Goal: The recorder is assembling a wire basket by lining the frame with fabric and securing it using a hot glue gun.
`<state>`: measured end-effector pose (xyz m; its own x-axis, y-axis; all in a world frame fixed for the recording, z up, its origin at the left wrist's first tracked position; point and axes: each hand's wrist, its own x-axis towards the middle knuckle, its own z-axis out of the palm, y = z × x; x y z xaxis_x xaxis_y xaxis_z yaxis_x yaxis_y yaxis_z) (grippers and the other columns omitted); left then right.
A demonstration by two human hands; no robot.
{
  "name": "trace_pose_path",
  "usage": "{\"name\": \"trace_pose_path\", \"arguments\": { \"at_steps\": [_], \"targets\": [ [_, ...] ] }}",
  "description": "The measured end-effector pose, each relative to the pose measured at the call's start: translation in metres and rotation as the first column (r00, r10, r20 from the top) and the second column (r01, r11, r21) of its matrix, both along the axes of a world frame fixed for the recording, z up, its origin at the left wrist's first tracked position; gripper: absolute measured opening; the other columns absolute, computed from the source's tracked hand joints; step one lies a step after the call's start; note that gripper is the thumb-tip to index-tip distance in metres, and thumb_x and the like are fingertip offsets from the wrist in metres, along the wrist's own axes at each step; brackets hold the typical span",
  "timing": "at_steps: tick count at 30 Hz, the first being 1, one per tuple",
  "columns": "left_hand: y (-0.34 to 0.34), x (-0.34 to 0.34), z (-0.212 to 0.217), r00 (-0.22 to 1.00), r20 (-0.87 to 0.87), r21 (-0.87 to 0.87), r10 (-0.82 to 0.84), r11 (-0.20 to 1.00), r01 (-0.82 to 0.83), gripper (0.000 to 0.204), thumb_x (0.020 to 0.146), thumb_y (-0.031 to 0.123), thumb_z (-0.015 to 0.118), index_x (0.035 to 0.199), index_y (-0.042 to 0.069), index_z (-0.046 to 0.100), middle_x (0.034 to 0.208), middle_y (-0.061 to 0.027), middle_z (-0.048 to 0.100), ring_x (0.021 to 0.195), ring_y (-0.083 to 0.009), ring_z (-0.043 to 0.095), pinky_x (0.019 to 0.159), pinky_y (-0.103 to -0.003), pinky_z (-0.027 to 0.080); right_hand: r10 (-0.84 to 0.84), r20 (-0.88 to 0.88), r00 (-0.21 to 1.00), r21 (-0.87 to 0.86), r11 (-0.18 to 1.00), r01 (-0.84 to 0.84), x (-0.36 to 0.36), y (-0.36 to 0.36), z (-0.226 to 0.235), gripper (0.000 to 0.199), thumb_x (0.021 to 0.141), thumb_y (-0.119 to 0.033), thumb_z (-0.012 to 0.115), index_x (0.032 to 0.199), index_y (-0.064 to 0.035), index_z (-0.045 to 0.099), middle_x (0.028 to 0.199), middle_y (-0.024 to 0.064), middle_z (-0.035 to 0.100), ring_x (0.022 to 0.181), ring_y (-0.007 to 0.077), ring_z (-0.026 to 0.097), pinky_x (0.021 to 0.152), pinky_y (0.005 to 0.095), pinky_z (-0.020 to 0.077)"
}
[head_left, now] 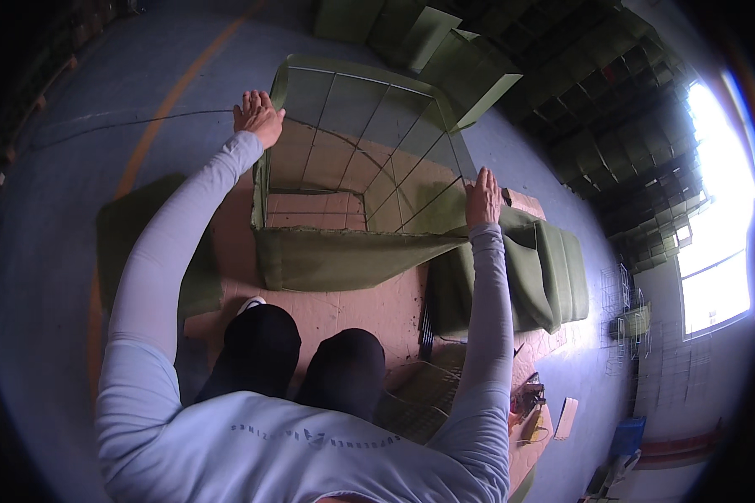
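Note:
A wire frame (398,176) with green fabric (352,258) around its sides stands in front of my knees. Its thin metal bars cross in a grid, and cardboard shows through them. My left hand (260,120) rests at the far left edge of the frame, fingers stretched out against the fabric rim. At the right edge, my right hand (482,199) lies flat along the rim with its fingers pointing away from me. The near fabric side hangs loose and slopes up toward my right wrist. What lies under both palms is hidden.
Flattened cardboard (335,317) covers the floor beneath. Folded green fabric (499,285) lies on the right, another dark green piece (155,251) on the left. Green panels (432,50) stand beyond the frame. Small tools (528,402) sit at the lower right; wire racks (629,323) stand farther off.

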<state>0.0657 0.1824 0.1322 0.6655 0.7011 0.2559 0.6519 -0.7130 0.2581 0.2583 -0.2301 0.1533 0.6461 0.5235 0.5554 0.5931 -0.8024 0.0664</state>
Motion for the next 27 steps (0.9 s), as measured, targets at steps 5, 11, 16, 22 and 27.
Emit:
{"name": "trace_pose_path", "arguments": {
  "at_steps": [5,11,16,22,27],
  "targets": [
    [-0.001,0.025,0.011,0.994,-0.091,0.271,0.059,0.962,-0.032,0.035,0.093,0.023,0.047,0.117,0.001,0.060,0.131,-0.0140,0.053,0.136,-0.0309,0.029,0.111,-0.051,0.020,-0.035,-0.296,0.955,0.048,0.997,0.052,0.005,0.005,0.010,0.036,0.087,-0.022,0.058,0.111,0.0026,0.048,0.112,0.0224,0.057,0.108,0.0382,0.052,0.092,0.0444,0.0422],
    [-0.005,0.036,0.017,0.983,-0.174,0.365,0.052,0.931,0.016,0.018,0.086,0.009,0.054,0.092,0.007,0.072,0.098,-0.0101,0.069,0.116,-0.0311,0.048,0.106,-0.056,0.025,-0.054,-0.058,0.997,-0.121,0.992,0.047,0.021,0.006,-0.014,0.040,0.087,-0.022,0.052,0.118,0.0047,0.048,0.120,0.0225,0.054,0.114,0.0366,0.051,0.097,0.0429,0.0409],
    [0.005,0.055,0.029,0.980,-0.198,0.427,0.026,0.902,0.062,0.019,0.084,0.008,0.055,0.093,0.011,0.072,0.097,-0.0074,0.069,0.112,-0.0296,0.051,0.103,-0.064,0.025,-0.181,0.101,0.978,-0.238,0.951,0.200,0.018,0.017,-0.013,0.042,0.090,-0.012,0.042,0.128,0.0071,0.043,0.128,0.0257,0.050,0.118,0.0358,0.050,0.100,0.0458,0.0387],
    [0.006,0.120,0.098,0.975,-0.150,0.751,-0.163,0.623,0.219,0.018,0.082,0.008,0.056,0.084,0.013,0.073,0.089,-0.0054,0.070,0.111,-0.0267,0.052,0.098,-0.071,0.023,-0.300,0.117,0.947,-0.175,0.932,0.317,-0.004,0.005,0.006,0.046,0.090,-0.010,0.043,0.133,0.0045,0.040,0.136,0.0235,0.044,0.123,0.0356,0.046,0.104,0.0488,0.0344],
    [-0.053,0.144,0.134,0.943,-0.216,0.947,-0.253,0.181,0.266,0.025,0.084,0.006,0.052,0.102,-0.003,0.066,0.070,-0.0051,0.059,0.079,-0.0185,0.054,0.091,-0.050,0.043,-0.222,0.125,0.967,-0.187,0.952,0.243,-0.110,-0.031,-0.046,0.051,0.083,-0.006,0.045,0.134,0.0004,0.042,0.144,0.0171,0.035,0.137,0.0302,0.029,0.111,0.0487,0.0231]
  ]
}}
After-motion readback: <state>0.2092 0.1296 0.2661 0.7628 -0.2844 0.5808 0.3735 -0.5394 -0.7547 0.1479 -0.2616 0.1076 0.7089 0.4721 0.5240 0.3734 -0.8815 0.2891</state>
